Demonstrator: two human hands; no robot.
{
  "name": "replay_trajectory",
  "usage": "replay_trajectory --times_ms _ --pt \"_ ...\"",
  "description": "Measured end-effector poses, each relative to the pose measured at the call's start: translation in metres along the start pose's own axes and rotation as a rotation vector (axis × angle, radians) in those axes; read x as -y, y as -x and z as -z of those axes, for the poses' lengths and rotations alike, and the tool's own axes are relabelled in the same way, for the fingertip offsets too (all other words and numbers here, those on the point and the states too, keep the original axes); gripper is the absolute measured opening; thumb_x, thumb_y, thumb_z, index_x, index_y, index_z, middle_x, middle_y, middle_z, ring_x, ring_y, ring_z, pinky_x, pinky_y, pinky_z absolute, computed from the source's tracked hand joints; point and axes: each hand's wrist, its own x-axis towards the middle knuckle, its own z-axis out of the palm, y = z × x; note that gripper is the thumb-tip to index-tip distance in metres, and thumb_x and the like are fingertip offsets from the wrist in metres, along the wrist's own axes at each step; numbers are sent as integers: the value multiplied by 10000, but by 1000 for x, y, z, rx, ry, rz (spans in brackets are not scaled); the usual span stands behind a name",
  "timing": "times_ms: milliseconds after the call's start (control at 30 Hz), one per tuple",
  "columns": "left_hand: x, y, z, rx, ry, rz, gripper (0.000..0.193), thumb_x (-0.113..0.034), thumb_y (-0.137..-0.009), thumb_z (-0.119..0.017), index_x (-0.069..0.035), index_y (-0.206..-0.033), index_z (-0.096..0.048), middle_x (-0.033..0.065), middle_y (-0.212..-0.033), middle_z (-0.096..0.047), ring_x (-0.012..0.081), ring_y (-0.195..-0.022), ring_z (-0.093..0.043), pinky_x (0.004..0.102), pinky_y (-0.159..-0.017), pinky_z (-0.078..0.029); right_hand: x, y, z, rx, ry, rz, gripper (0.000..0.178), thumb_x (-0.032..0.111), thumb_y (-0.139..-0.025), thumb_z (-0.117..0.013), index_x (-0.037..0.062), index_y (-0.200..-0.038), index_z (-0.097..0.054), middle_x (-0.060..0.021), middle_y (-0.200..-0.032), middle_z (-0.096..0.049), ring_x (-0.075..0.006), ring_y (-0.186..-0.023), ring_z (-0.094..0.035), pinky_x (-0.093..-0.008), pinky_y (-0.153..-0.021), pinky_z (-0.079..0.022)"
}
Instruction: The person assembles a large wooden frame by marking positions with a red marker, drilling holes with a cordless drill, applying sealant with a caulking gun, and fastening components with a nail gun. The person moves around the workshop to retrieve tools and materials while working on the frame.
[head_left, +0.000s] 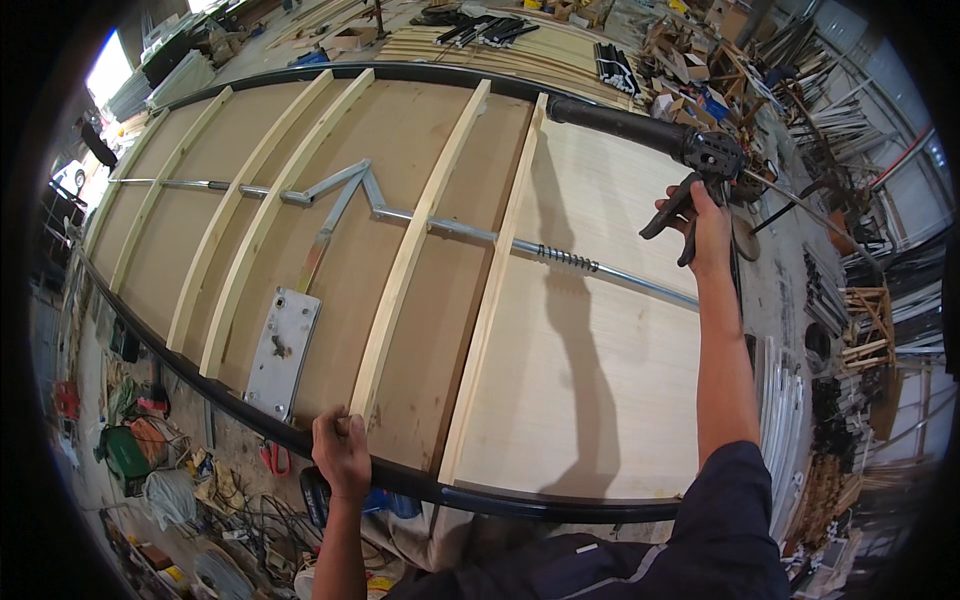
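Workshop clutter surrounds a long panel with a glossy black rim (pixel 560 509), set across the person's front. Closest to me is the person's dark work clothing (pixel 640 560), with a small white label (pixel 586 548) too small to read. Just beyond, the left hand (pixel 342 455) sits at the near rim, fingers curled at the end of a pale wooden strip (pixel 404 285); whether they grip it, I cannot tell. A blue power tool (pixel 392 503) shows beneath the rim, a green plastic case (pixel 125 458) off to the left.

Brown board (pixel 410 130) backs most of the surface, paler sheeting (pixel 640 400) its right end, where a long shadow falls. Several more strips cross it, with a bolted silver metal plate (pixel 285 350), a zigzag silver linkage (pixel 350 190) and a black coil spring (pixel 567 259) among them.

Over the far right corner, the right hand (pixel 703 222) has its fingers wrapped around the handle of a long black tubular dispensing gun (pixel 630 126), its barrel pointing left.

Farther off lie pale boards (pixel 420 46), cardboard boxes (pixel 690 66) and a bright doorway (pixel 108 68).
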Motion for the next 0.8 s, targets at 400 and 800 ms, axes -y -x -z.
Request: replay_trajectory --times_ms 400,800 --pt "7 0 2 2 -77 -58 274 -173 -968 -637 40 -1135 -601 152 -996 -651 248 -842 -637 347 -775 -513 26 87 -1 -14 76 29 251 204 -1035 -489 -16 -1077 -603 -139 -934 -677 -256 -768 -713 -364 -686 -603" --pt "14 2 0 -4 -4 -28 307 -252 -943 -666 -5 -1115 -609 177 -945 -648 359 -842 -637 433 -743 -506 47 189 3 23 141 30 259 194 -1024 -487 -33 -1081 -599 -134 -937 -664 -246 -786 -703 -361 -707 -593"
